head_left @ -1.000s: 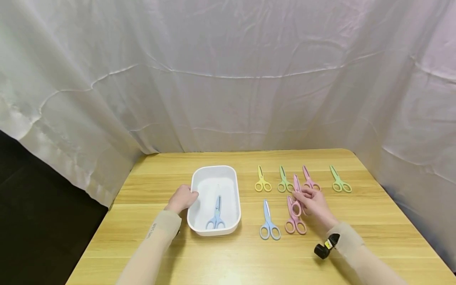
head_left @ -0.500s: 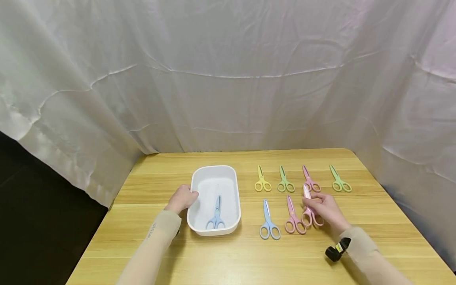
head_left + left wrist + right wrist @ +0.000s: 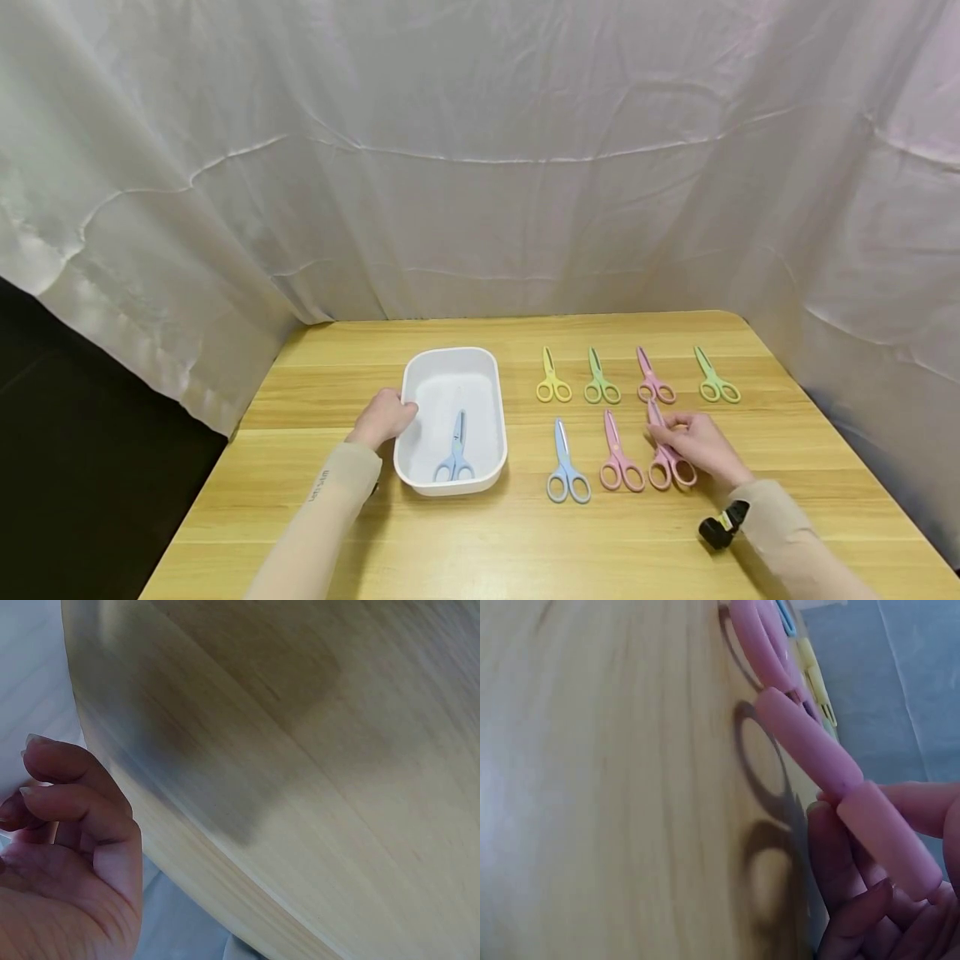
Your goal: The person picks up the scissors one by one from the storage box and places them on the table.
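Note:
My left hand (image 3: 384,419) grips the left rim of a white plastic tray (image 3: 501,417), thumb over the edge. In the left wrist view its fingers (image 3: 82,802) are curled. Inside the tray lies a pair of light blue scissors (image 3: 457,458). My right hand (image 3: 699,443) pinches a pair of pink scissors (image 3: 663,454) by the blades, tips pointing away. In the right wrist view the handle loops (image 3: 810,742) cast ring shadows on the table. Just left of them lie another pair of pink scissors (image 3: 616,454) and a blue pair (image 3: 564,467).
A back row holds yellow scissors (image 3: 552,379), green scissors (image 3: 597,379), purple-pink scissors (image 3: 651,379) and another green pair (image 3: 712,379). They lie on a wooden table (image 3: 480,550). A pale curtain (image 3: 480,208) hangs behind and at the sides.
My right hand has carried the pink scissors rightward and toward me, from above the other pink pair to the right of it. The left hand and tray have stayed put.

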Motion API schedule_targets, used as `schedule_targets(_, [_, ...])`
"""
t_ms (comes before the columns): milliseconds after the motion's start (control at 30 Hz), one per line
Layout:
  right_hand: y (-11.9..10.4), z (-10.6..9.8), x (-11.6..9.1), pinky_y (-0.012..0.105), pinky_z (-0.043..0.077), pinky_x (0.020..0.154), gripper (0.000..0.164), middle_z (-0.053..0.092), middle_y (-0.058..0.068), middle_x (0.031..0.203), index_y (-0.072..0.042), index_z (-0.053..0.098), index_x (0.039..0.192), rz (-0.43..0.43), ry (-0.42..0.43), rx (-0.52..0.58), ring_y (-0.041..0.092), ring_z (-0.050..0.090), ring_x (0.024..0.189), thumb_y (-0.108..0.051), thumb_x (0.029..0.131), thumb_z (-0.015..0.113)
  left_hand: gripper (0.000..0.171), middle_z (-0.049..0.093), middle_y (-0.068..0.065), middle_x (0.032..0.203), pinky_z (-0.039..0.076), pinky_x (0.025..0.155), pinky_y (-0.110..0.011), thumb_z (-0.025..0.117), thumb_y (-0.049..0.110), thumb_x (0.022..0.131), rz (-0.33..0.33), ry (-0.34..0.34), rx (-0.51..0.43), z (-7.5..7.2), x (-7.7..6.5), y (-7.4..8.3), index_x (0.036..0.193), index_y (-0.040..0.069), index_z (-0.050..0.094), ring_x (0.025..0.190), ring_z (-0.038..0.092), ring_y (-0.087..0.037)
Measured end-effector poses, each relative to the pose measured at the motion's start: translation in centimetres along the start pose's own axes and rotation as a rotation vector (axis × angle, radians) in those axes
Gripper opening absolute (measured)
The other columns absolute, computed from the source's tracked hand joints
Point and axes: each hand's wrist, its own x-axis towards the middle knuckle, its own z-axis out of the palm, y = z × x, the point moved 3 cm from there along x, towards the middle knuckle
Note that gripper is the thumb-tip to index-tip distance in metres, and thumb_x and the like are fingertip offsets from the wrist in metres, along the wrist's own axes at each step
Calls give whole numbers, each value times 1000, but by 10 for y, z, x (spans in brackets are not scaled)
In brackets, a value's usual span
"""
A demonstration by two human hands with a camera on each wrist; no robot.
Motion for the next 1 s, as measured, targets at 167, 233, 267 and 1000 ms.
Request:
schedule_targets(167, [2,-4,0,22,43,49,32,56,-8,60,1,67,92,-35,10,-104,4,50,52,-31,94,68,43,71,-18,107,60,75,-33,52,24,94,-4,1,-5,0,0,0,121,-7,63,88,69,-23])
schedule_targets(233, [2,-6,0,23,42,52,32,55,-8,60,-2,67,88,-56,31,-189,6,50,54,-33,93,69,43,71,-18,108,60,75,-33,52,24,94,-4,2,-3,0,0,0,121,-7,63,88,69,-23])
schedule_targets(267, [3,-7,0,23,42,53,32,55,-7,60,-4,66,86,-66,40,-232,7,49,54,-35,93,70,43,71,-18,107,60,75,-34,52,24,94,-1,2,-2,0,0,0,120,-8,63,88,69,-23])
schedule_targets(1000, [4,-27,-1,28,44,52,34,60,-1,61,-9,63,75,-66,-56,-423,15,55,54,-38,92,69,43,71,-18,108,61,76,-35,53,25,94,-14,-8,-38,1,0,-1,121,-7,63,88,69,-23])
